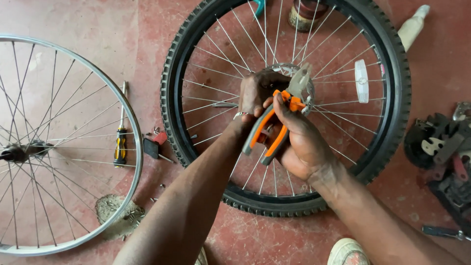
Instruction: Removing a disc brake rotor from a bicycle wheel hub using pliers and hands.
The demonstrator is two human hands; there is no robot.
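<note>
Where the right hand (pixel 304 147) clenches the orange-and-grey handled steel pliers (pixel 279 120), their jaws bite at the hub of the black knobbly-tyred spoked wheel (pixel 392 59) lying flat on the red concrete floor (pixel 431 68); the left hand (pixel 257 91) clutches the hub beside them. Well apart leftward lie a yellow-handled screwdriver (pixel 120 142) and a bare silver rim (pixel 132 122)

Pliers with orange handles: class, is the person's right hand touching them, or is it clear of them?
Touching. The head view shows the right hand wrapped around the orange handles of the pliers, fingers closed on them with no gap, over the tyred wheel.
</note>
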